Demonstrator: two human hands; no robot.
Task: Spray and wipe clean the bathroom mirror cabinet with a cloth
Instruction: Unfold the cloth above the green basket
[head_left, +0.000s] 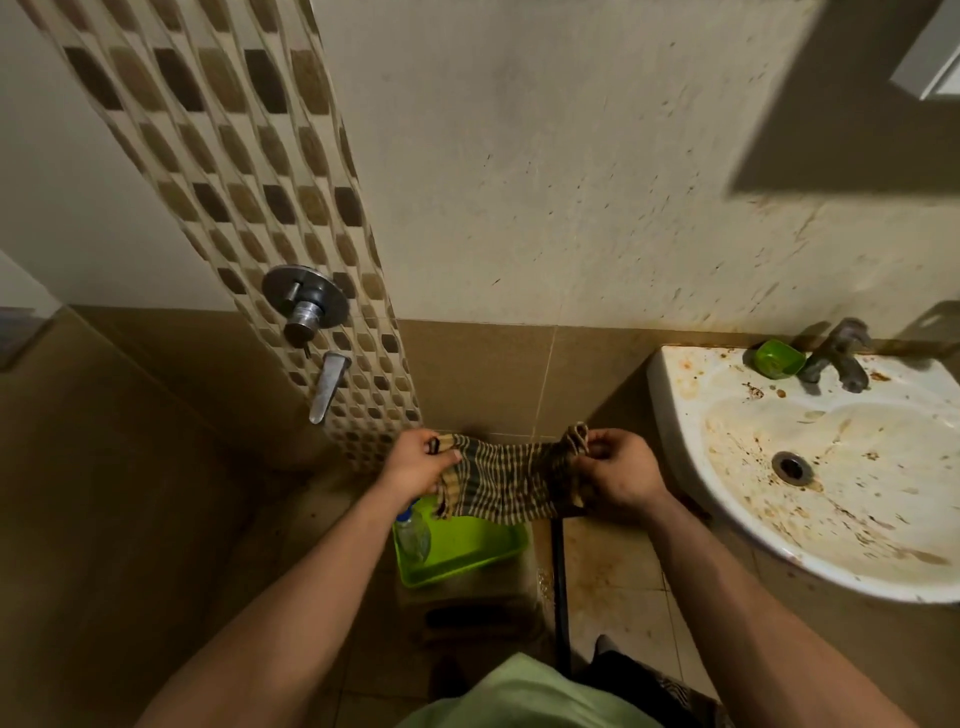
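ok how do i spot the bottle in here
Start at the stained white sink on the right; left of it, lower down, is a bright green tray. The bottle sits in the tray's left end, below the left hand: clear with a blue top.

mirror cabinet (930, 57): only one corner in frame, top right, the rest is cut off. sink (675, 395) is clipped by the right edge. bottle (413, 538) in the green tray (467, 553): top partly hidden behind the left hand (415, 462), nozzle type can't tell. cloth (498, 483) hides the tray's far rim. Dark object on the floor below the tray is too dim to identify.
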